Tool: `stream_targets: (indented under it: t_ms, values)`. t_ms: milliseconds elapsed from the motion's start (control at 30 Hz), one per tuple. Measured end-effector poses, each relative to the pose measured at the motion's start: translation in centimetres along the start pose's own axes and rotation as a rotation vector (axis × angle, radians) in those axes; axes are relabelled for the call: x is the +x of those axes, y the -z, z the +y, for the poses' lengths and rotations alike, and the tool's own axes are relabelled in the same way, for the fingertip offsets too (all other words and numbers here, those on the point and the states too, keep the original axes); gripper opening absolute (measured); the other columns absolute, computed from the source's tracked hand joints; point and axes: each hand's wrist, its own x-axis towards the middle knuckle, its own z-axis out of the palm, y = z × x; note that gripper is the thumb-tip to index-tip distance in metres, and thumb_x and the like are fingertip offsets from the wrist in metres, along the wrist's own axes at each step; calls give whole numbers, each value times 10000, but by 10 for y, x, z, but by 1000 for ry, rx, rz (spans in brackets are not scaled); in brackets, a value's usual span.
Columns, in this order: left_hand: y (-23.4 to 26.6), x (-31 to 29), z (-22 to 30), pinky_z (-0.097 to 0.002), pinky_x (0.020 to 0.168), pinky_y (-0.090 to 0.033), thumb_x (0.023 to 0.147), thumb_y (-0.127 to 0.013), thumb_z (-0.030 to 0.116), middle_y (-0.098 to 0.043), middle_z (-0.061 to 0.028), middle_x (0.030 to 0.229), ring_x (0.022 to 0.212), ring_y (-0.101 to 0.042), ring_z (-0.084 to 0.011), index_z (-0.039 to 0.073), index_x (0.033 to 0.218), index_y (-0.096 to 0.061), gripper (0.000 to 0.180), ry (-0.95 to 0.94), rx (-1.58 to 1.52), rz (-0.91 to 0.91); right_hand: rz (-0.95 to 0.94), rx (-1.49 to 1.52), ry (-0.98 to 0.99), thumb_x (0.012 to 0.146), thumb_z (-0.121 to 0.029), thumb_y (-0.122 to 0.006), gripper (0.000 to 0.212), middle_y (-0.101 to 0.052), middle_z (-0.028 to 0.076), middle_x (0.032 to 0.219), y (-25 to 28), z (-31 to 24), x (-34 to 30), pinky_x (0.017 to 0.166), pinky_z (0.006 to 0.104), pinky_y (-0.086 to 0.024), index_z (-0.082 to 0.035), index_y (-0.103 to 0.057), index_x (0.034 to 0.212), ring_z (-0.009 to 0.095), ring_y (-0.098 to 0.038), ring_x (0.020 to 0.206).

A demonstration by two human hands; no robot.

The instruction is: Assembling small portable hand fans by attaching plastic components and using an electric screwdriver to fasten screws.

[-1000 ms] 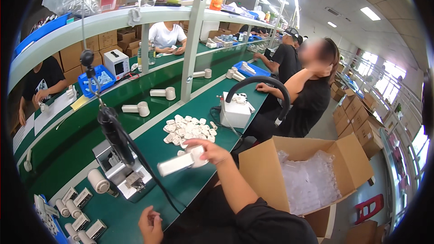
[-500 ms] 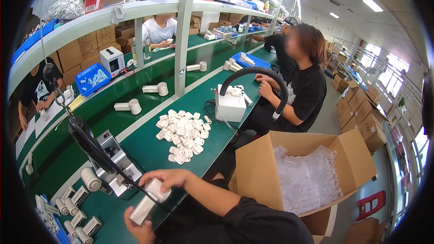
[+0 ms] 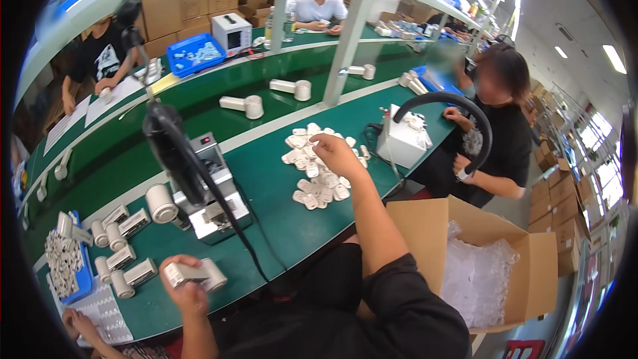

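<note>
My left hand (image 3: 187, 287) is wrapped round a white handheld device (image 3: 214, 275) with a cylindrical end and a boxy handle, held above the front edge of the green bench (image 3: 266, 239). My right arm stretches forward. My right hand (image 3: 337, 154) is on a pile of small white plastic covers (image 3: 320, 183), its fingertips drawn together against the pieces. Whether a cover is pinched between those fingers cannot be made out. Between the hands stands a silver bench machine (image 3: 216, 209), with a black hanging tool (image 3: 174, 153) in front of it.
Several similar devices (image 3: 123, 262) and a blue tray of small parts (image 3: 83, 272) lie at left; another person's hands (image 3: 83, 326) are beside them. A white box with a black hose (image 3: 405, 136) stands beyond the covers. An open carton (image 3: 415, 239) of clear plastic packaging is at right.
My right hand has let go of the white device and moved forward onto the pile of covers. My left hand keeps the device, now turned. The view has swung left.
</note>
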Motion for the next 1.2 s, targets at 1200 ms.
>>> stream_targets:
  t_ms: [1200]
  values:
    - [-20,16,-24,-313,738,-441,775,-703,271,-546,-115,1014,839,-542,-222,65,1228,-430,568,113,274,-369,302,515,646,694,-180,-723,675,-522,152,1121,-91,-178,-53,836,361,-438,-10,-418,1272,239,-518,1019]
